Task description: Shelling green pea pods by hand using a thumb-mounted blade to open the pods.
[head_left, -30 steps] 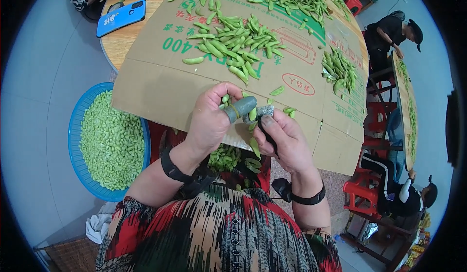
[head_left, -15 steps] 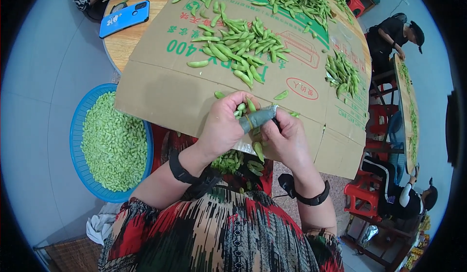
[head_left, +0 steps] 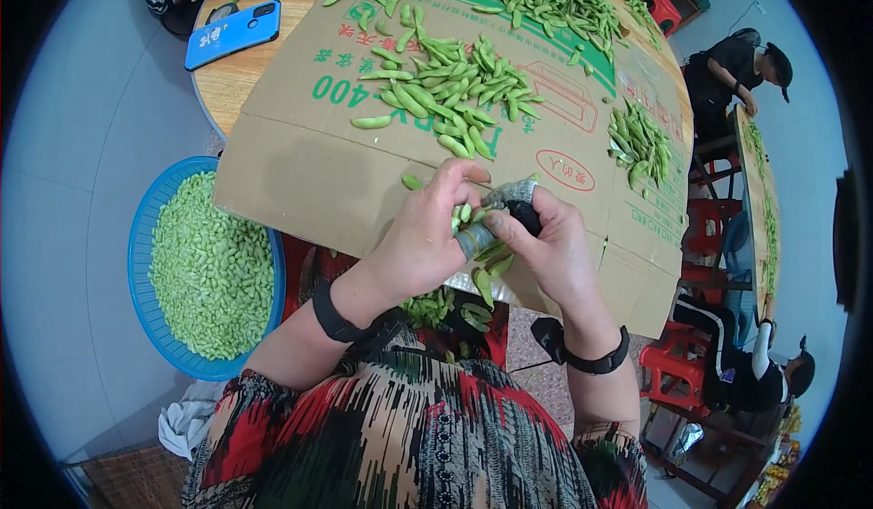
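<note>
My left hand [head_left: 420, 234] is curled around a few shelled edamame beans [head_left: 462, 214], which show between its fingers. A grey-green cover with a rubber band [head_left: 474, 239] wraps its thumb. Pressed up against it, my right hand [head_left: 559, 245] has its thumb and fingers pinched together, with grey and black coverings on the fingers. Whatever lies inside that pinch is hidden. Just below the hands, edamame pods [head_left: 482, 284] hang near the cardboard's front edge. Across the flattened cardboard [head_left: 300, 168] lies a loose pile of whole edamame pods [head_left: 455, 86].
A blue basket [head_left: 138, 268] full of shelled beans stands at left below table height. Beyond are a larger pod heap [head_left: 536, 0], a smaller pile [head_left: 639, 145] and a blue phone [head_left: 234, 35]. Two people [head_left: 738, 68] sit at another table on the right, near red stools [head_left: 677, 363].
My left hand has turned and shifted slightly right. My right hand has moved right and up, its covered fingers folding over toward the left thumb. The pod between the left fingertips no longer shows.
</note>
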Demonstrator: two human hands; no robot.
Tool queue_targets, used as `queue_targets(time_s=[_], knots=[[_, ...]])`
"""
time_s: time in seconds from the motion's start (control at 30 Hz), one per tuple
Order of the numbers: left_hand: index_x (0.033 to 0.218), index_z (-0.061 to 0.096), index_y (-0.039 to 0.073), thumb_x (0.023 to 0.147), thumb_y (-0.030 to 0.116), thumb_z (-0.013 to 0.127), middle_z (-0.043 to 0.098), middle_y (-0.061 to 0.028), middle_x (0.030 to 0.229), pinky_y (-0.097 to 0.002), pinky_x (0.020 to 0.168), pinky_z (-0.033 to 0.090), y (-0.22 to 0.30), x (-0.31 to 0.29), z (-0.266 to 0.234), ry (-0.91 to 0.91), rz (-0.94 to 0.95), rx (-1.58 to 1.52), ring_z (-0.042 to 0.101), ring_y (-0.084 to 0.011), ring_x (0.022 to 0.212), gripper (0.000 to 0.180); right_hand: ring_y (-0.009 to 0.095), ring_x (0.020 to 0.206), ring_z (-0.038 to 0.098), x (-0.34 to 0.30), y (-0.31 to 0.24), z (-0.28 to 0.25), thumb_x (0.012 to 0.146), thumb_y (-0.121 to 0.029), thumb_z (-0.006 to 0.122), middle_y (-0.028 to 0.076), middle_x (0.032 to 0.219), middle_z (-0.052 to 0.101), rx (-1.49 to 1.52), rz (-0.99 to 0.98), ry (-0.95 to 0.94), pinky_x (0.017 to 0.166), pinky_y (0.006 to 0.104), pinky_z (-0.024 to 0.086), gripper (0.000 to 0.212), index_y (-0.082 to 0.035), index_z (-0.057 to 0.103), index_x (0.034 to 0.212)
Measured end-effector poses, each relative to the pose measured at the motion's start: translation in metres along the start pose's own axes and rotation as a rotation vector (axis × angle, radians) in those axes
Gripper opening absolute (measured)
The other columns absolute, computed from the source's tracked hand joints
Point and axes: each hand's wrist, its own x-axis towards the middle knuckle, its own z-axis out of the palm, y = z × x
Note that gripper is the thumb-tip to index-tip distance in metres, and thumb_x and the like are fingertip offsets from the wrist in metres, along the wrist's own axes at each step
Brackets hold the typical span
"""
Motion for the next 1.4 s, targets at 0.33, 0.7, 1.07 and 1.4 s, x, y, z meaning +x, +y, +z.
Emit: queue_targets(time_s=[0.33, 0.7, 1.07, 1.4], knots=[[0.082, 0.059, -0.001, 0.065, -0.005, 0.057, 0.058, -0.0161, 0.076, -0.0384, 0.062, 0.046, -0.015, 0.002, 0.000, 0.040, 0.234, 0.327, 0.057, -0.0350, 0.072, 0.017, 0.024, 0.046, 0.052, 0.004, 0.001, 0.004, 0.078, -0.013, 0.065, 0.016, 0.058, 0.055, -0.536, -0.329, 0.145, 0.048, 0.0325, 0.043, 0.016, 0.001, 0.057, 0.073], [0.091, 0.062, 0.000, 0.064, -0.011, 0.053, 0.060, -0.0170, 0.081, -0.0379, 0.067, 0.048, -0.018, -0.002, 0.002, 0.032, 0.143, 0.377, 0.059, -0.0344, 0.077, 0.031, 0.035, 0.065, 0.059, 0.103, 0.006, -0.030, 0.081, -0.018, 0.061, 0.021, 0.068, 0.058, -0.946, -0.406, 0.013, 0.058, 0.0409, 0.046, 0.020, 0.001, 0.057, 0.086], [0.089, 0.067, 0.002, 0.076, 0.003, 0.060, 0.064, -0.0100, 0.073, -0.0297, 0.059, 0.047, -0.019, -0.002, 0.001, -0.019, 0.093, 0.166, 0.061, -0.0179, 0.065, 0.014, 0.029, 0.058, 0.059, 0.026, -0.008, -0.027, 0.083, -0.021, 0.060, 0.019, 0.064, 0.058, -0.425, -0.203, -0.099, 0.057, 0.0349, 0.047, 0.022, 0.001, 0.060, 0.086], [0.113, 0.059, 0.001, 0.081, -0.005, 0.045, 0.058, -0.0026, 0.085, -0.0185, 0.059, 0.039, -0.021, -0.002, -0.020, -0.024, -0.362, -0.650, 0.048, -0.0068, 0.069, 0.035, 0.029, 0.057, 0.057, 0.073, -0.007, -0.042, 0.079, -0.018, 0.061, 0.017, 0.063, 0.057, -0.664, -0.331, -0.223, 0.055, 0.0380, 0.045, 0.018, -0.001, 0.058, 0.081]])
